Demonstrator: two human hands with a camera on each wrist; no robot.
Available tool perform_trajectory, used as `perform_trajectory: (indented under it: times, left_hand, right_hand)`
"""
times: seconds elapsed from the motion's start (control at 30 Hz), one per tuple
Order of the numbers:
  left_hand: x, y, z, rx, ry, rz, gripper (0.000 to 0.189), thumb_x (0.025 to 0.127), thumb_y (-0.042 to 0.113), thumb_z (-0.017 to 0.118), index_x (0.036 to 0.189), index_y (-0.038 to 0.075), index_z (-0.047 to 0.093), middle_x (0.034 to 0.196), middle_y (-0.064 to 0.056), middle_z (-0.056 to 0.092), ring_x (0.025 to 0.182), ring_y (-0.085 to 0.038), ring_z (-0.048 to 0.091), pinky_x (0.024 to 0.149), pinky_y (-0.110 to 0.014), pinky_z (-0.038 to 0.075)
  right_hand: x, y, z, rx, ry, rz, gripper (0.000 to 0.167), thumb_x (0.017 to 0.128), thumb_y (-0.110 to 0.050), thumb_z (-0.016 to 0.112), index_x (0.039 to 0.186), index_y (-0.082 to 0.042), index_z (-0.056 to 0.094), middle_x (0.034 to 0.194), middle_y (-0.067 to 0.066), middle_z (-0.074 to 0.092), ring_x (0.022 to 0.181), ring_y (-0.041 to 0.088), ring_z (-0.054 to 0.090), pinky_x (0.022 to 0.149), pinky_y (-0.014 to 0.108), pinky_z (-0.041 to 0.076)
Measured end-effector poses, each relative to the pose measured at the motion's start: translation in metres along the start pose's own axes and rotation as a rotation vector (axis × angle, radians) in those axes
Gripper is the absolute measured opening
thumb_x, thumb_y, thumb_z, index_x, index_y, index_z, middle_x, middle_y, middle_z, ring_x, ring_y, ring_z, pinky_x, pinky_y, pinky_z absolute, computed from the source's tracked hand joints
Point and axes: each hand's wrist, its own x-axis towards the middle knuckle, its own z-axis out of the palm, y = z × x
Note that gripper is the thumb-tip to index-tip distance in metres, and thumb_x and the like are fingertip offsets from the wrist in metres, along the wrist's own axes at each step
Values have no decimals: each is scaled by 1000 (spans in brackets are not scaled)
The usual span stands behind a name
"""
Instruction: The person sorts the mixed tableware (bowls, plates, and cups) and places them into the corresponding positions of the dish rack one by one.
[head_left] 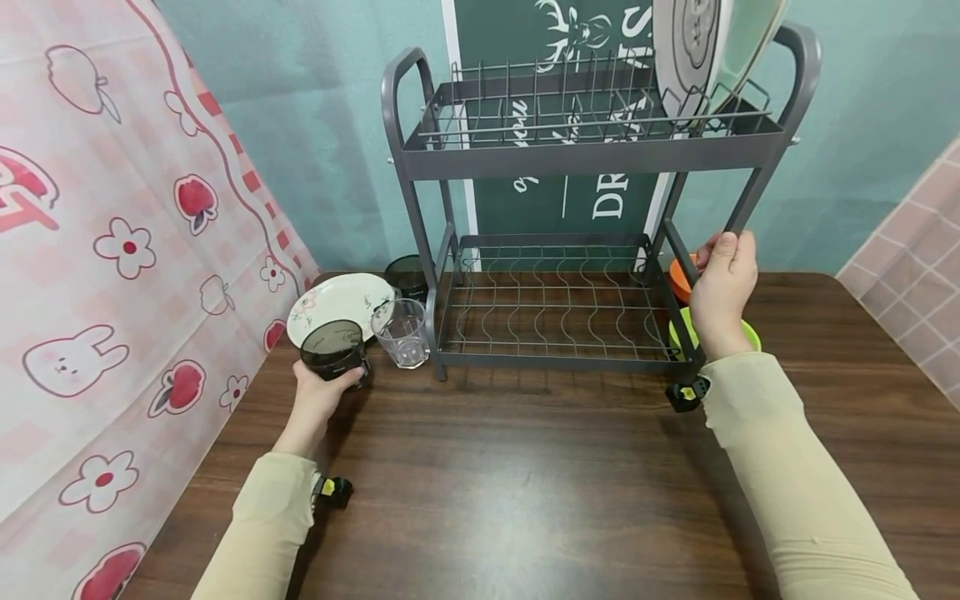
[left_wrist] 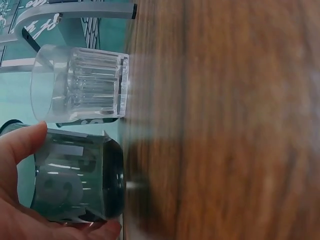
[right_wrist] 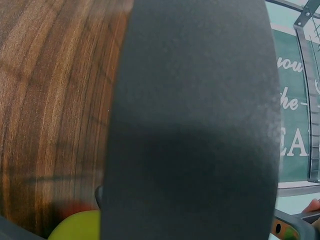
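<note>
My left hand [head_left: 318, 396] grips a dark tinted glass cup [head_left: 330, 348], with the thumb on one side and fingers around the other. In the left wrist view the cup [left_wrist: 75, 175] is upright, its base close over the wooden table. A clear faceted glass [head_left: 405, 337] stands just right of it, beside the left leg of a two-tier grey dish rack [head_left: 585, 158]. My right hand [head_left: 723, 287] holds the right side post of the rack, fingers curled at the metal. In the right wrist view a broad dark grey rack part [right_wrist: 195, 120] blocks most of the scene.
A white floral plate [head_left: 322, 304] and another dark cup [head_left: 405, 271] are behind the held cup. Plates [head_left: 686, 50] stand upright on the rack's top tier. Beyond the right hand are a yellow-green bowl [head_left: 750, 335] and an orange item [head_left: 680, 279]. A patterned cloth [head_left: 150, 333] borders the left.
</note>
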Motion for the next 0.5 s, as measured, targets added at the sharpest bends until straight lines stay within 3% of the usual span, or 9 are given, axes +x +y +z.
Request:
perform_trajectory:
  times: [0.3, 0.5]
  left_hand:
    - [-7, 1, -9, 29, 0, 37, 89, 80, 15, 70, 140, 0, 7, 145, -23, 21, 134, -29, 24, 113, -39, 20]
    - [-17, 10, -17, 38, -22, 56, 86, 80, 15, 70, 139, 0, 9, 145, -23, 21, 133, -29, 25, 111, -42, 23]
  right_hand:
    - [-1, -2, 0, 9, 5, -3, 23, 99, -36, 28, 83, -26, 41, 73, -7, 39, 70, 8, 36, 74, 23, 29]
    - [-1, -1, 1, 19, 6, -13, 22, 99, -35, 28, 84, -25, 41, 73, -6, 39, 70, 8, 36, 74, 23, 29]
